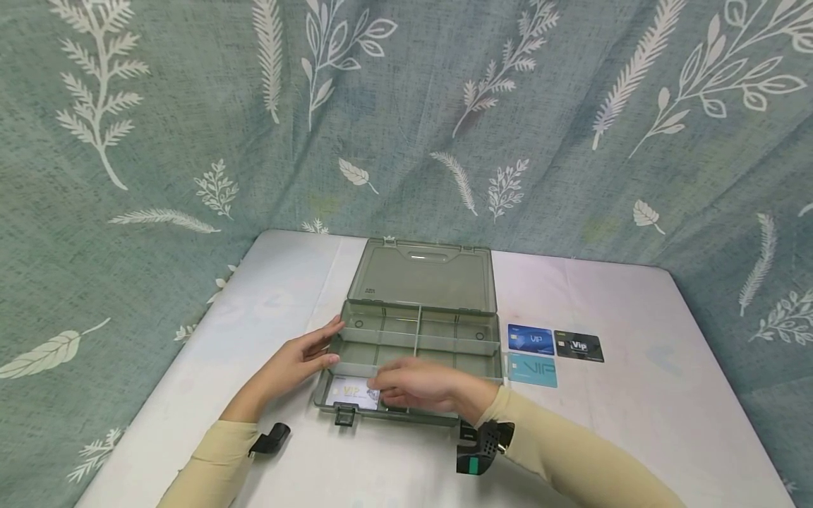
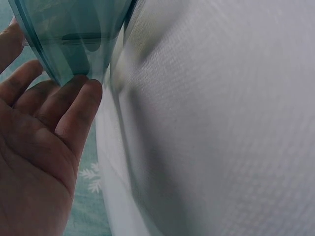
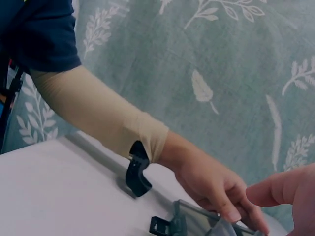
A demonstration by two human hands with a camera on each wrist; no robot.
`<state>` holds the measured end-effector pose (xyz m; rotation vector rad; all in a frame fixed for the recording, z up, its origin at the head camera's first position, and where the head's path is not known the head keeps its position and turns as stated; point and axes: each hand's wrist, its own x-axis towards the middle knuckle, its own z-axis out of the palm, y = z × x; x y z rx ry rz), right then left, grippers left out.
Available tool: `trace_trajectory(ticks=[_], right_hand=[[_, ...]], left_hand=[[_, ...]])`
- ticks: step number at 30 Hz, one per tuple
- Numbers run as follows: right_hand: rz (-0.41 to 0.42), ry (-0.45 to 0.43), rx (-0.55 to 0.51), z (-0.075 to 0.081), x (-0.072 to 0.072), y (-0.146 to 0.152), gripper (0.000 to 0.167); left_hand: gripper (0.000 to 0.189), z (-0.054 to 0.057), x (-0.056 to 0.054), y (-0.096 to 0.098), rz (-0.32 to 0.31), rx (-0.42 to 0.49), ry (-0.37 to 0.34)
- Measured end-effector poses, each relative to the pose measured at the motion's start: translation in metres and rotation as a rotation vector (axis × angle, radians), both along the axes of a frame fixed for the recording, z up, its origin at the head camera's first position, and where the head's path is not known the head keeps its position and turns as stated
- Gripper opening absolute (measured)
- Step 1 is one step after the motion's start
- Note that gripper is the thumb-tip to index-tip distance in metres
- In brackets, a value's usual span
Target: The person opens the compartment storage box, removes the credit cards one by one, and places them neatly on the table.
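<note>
A green see-through divided plastic box (image 1: 432, 422) lies with its lid (image 1: 425, 275) folded back. In its front left compartment is a white VIP card (image 1: 346, 390). My right hand (image 1: 419, 384) reaches over the front of the box from the right, its curled fingers at the card's right end, covering that end. In the right wrist view only a finger or thumb of the right hand shows, and the card is out of sight. My left hand (image 1: 298, 367) touches the box's left side with loosely extended fingers; its fingertips (image 2: 92, 88) meet the wall in the left wrist view.
Right of the box lie a blue VIP card (image 1: 531, 339), a black VIP card (image 1: 579, 346) and a teal VIP card (image 1: 532, 370). A latch (image 1: 345, 416) juts from the box's front. The white table (image 1: 635, 423) ends at a leaf-patterned curtain (image 1: 406, 127).
</note>
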<state>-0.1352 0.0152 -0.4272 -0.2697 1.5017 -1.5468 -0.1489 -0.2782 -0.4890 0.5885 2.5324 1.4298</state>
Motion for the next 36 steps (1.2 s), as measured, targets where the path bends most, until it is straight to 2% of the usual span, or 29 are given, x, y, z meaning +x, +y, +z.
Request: trace_trajectory(ticks=[16,25,36], right_hand=[[-0.032,-0.025,0.005,-0.011,-0.002,-0.011,0.069],[0.000,0.005,-0.007,-0.008,0.000,-0.008,0.069],[-0.035,-0.013,-0.055,-0.002,0.001,-0.006,0.069]], left_hand=[[0.065,0.000,-0.001,0.001,-0.012,0.004,0.003],[0.065,-0.001,-0.002,0.000,-0.012,0.001,0.008],[0.064,0.001,0.000,0.000,-0.004,0.000,0.021]])
